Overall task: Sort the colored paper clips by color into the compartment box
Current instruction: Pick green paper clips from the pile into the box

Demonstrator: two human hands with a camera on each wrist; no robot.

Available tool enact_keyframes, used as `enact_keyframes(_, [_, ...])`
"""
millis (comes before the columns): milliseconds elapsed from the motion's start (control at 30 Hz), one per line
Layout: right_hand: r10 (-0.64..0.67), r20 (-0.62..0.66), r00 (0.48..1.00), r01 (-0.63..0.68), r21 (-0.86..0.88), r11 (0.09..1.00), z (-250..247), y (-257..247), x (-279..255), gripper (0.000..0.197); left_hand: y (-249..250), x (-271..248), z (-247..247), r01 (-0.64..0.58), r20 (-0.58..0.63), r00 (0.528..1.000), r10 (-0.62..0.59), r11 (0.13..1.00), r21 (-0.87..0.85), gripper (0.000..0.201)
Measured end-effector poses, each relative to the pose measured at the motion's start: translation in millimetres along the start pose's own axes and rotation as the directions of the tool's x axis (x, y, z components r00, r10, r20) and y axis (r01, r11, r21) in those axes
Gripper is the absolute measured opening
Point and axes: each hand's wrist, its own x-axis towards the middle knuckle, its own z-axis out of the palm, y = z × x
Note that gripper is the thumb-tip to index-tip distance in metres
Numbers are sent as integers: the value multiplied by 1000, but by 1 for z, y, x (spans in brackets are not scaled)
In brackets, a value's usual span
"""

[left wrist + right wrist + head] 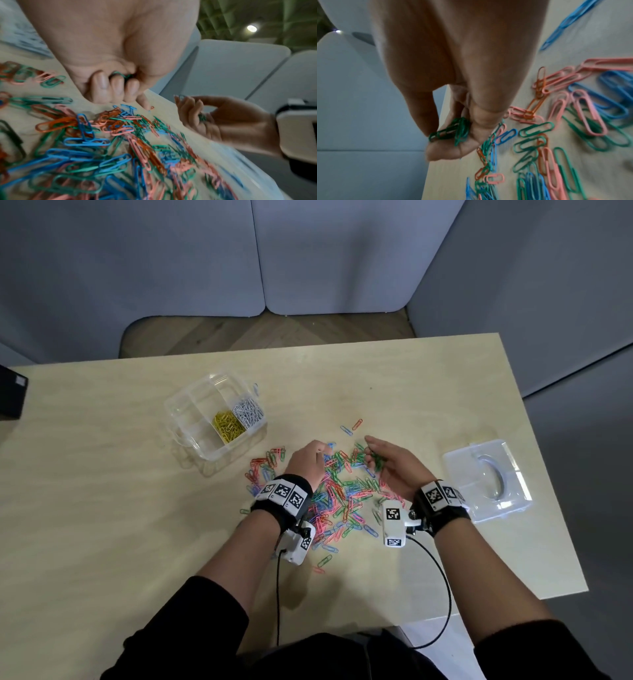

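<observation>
pale wooden table (pixel 102 474), grey partition panels (pixel 329 251)

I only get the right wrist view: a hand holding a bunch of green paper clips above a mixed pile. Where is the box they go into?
Observer: The compartment box stands on the table, beyond the pile, to the person's left.
Visitor: Anything in it?
Observer: Yellow paper clips fill one compartment, white paper clips its neighbour; none are green.
Visitor: And the other hand?
Observer: The left hand holds a green paper clip under its curled fingers.
</observation>
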Motion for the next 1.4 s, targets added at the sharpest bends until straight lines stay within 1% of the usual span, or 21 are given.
enact_keyframes(100, [48,31,998,-50,72,996,-5,0,-9,18,15,-8,6,50,-12,999,-49,978,203,27])
enact_keyframes(133, [52,33,998,-52,18,998,-5,1,-11,16,16,-9,8,68,-46,997,-59,968,240,26])
enact_keyframes(200, [4,10,1000,-1,-242,970,-8,5,-13,15,14,-10,14,90,-90,994,-68,959,269,26])
enact_keyframes(233, [-39,1,999,36,-418,908,-10,8,-14,17,12,-10,16,94,-97,993,-69,953,289,25])
enact_keyframes(267, [-78,4,997,65,-597,799,-11,11,-15,19,11,-10,18,97,-98,993,-70,946,308,26])
enact_keyframes(300, [-116,15,993,87,-749,656,-11,14,-15,22,11,-10,20,103,-104,992,-73,941,322,27])
enact_keyframes(367, [-193,59,979,133,-909,395,-8,20,-13,22,11,-10,21,117,-122,989,-81,937,329,25])
enact_keyframes(500, [-288,188,939,221,-972,84,-2,35,-6,13,13,-10,21,120,-107,990,-91,942,312,20])
enact_keyframes(633, [-251,249,935,240,-968,-68,-1,37,-5,11,10,-10,19,93,-50,995,-81,931,352,23])
enact_keyframes(700, [-266,255,930,263,-965,-4,-4,34,-8,13,8,-9,19,65,-31,998,-58,924,377,24])
enact_keyframes(733, [-275,228,934,263,-960,95,-8,32,-10,14,7,-8,18,54,-27,999,-47,922,384,21])
enact_keyframes(800, [-244,143,959,238,-874,423,-17,27,-12,16,5,-7,16,40,-20,999,-35,931,362,15])
enact_keyframes(867, [-192,69,979,192,-638,746,-22,23,-15,8,3,-7,14,21,15,1000,-27,959,284,11])
enact_keyframes(900, [-166,46,985,167,-498,851,-23,21,-16,3,2,-7,12,6,35,999,-14,973,232,11])
enact_keyframes(967, [-111,14,994,110,-292,950,-24,16,-16,15,-1,-8,9,-22,67,998,12,988,155,7])
enact_keyframes(1033, [-58,28,998,63,-183,981,-25,10,-13,25,-4,-8,7,-25,70,997,20,997,69,2])
enact_keyframes(1100, [-37,13,999,38,-113,993,-26,6,-7,27,-4,-8,7,-1,84,996,5,999,-43,15])
enact_keyframes(1133, [-37,-22,999,34,-121,992,-25,4,-4,25,-3,-8,7,14,108,994,-5,997,-78,22])
enact_keyframes(1200, [-129,-103,986,90,-320,943,-25,1,6,17,1,-8,8,33,143,990,-18,994,-105,31])
enact_keyframes(1300, [-329,-80,941,179,-707,684,-25,-4,18,8,10,-5,10,61,107,993,-47,990,-128,34])
enact_keyframes(1400, [-358,-5,934,174,-866,468,-18,-13,23,16,21,0,15,47,2,999,-47,995,-91,26])
